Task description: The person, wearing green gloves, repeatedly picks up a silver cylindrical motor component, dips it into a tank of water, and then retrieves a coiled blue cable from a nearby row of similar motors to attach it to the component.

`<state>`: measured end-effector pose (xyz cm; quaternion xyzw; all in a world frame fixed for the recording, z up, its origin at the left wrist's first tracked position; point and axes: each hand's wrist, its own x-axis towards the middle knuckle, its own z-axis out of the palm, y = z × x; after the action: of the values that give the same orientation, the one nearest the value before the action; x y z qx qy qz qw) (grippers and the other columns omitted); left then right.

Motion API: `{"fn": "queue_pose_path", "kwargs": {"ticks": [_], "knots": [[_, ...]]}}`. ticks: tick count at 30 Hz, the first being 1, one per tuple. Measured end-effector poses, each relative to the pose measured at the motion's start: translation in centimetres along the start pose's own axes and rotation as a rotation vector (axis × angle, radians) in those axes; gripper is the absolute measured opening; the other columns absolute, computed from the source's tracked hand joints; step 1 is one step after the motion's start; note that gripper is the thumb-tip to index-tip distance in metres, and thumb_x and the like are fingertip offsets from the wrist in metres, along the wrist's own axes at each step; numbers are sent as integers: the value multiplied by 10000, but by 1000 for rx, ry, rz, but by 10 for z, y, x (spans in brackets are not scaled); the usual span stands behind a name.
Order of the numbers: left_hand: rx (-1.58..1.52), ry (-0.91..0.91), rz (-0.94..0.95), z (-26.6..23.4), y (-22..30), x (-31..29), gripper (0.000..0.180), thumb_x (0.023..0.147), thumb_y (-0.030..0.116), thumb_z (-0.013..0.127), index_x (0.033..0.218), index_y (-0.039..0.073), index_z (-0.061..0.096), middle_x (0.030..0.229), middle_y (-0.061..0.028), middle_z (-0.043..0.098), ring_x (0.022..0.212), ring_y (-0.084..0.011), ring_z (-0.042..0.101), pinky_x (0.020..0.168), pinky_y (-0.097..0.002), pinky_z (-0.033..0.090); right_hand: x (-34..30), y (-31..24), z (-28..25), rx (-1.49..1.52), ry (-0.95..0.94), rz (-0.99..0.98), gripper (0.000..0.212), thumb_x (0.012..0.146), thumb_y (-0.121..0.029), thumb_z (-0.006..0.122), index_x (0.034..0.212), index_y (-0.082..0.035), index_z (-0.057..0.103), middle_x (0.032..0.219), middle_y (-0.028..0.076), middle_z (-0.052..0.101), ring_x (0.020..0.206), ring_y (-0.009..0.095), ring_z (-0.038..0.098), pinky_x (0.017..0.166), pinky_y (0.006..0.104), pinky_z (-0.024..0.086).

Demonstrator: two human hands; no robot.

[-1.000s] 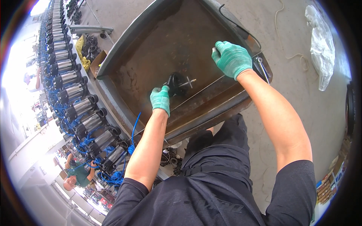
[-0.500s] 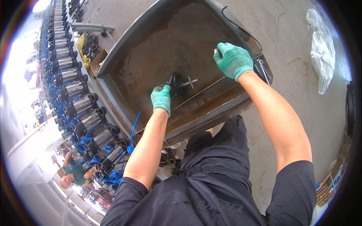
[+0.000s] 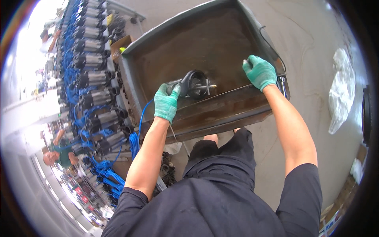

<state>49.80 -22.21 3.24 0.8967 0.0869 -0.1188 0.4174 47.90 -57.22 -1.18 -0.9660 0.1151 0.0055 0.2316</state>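
My left hand [image 3: 166,103], in a green glove, is closed on a pump with a black, round, open end. The pump [image 3: 196,85] lies tilted over the brown water in a metal tank [image 3: 179,21]. A metal T-shaped fitting with a brass tip [image 3: 212,86] sticks out of the pump's open end. A blue cable [image 3: 143,114] runs down beside my left wrist. My right hand [image 3: 260,73], also in a green glove, hovers apart from the pump near the tank's right side. Its fingers are curled in, and what they may hold is hidden.
A long row of metal-bodied pumps [image 3: 94,79] with black ends and blue cables stands at left. Wrench-like metal tools [image 3: 282,85] lie on the tank's right corner. Clear plastic sheeting [image 3: 341,93] lies on the floor. Another person [image 3: 59,156] is at far left.
The pump has come up out of the water, and its black end shows clearly now. My right hand has shifted slightly right and down in view. The whole view has turned a little.
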Motion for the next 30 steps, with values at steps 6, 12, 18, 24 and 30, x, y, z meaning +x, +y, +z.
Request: {"fn": "queue_pose_path", "kwargs": {"ticks": [6, 12, 18, 24, 30], "knots": [[-131, 151, 168, -51, 54, -56, 339, 926, 111, 762, 747, 70, 477, 708, 69, 359, 685, -68, 307, 581, -247, 319, -39, -61, -18, 669, 117, -164, 258, 1020, -279, 626, 993, -29, 682, 815, 210, 681, 684, 360, 629, 663, 387, 525], [-98, 289, 320, -61, 75, -102, 313, 914, 69, 759, 753, 72, 490, 693, 68, 382, 661, -64, 332, 571, -241, 347, -118, -159, -37, 641, -140, -101, 299, 1037, -301, 580, 1099, -19, 660, 885, 275, 687, 836, 471, 673, 692, 481, 532], [32, 394, 352, -32, 85, -147, 331, 857, 192, 815, 738, 61, 537, 598, -98, 539, 521, -216, 503, 529, -370, 442, -132, -120, -16, 746, -243, -89, 390, 1058, -326, 562, 1197, 26, 655, 900, 177, 716, 790, 246, 671, 747, 354, 521], [51, 294, 172, 5, 67, -171, 275, 841, 224, 806, 769, 55, 602, 662, -119, 607, 590, -303, 600, 593, -398, 493, -147, -86, 0, 883, -496, 56, 276, 1068, -316, 552, 1116, -86, 697, 654, -62, 495, 524, 38, 416, 463, 223, 346], [69, 220, 129, 41, 43, -183, 247, 836, 218, 784, 822, 52, 602, 719, -127, 625, 686, -353, 621, 652, -439, 503, -158, -63, 12, 942, -708, 294, 284, 1060, -309, 557, 1074, -48, 668, 664, -43, 512, 549, 57, 457, 475, 242, 360]]}}
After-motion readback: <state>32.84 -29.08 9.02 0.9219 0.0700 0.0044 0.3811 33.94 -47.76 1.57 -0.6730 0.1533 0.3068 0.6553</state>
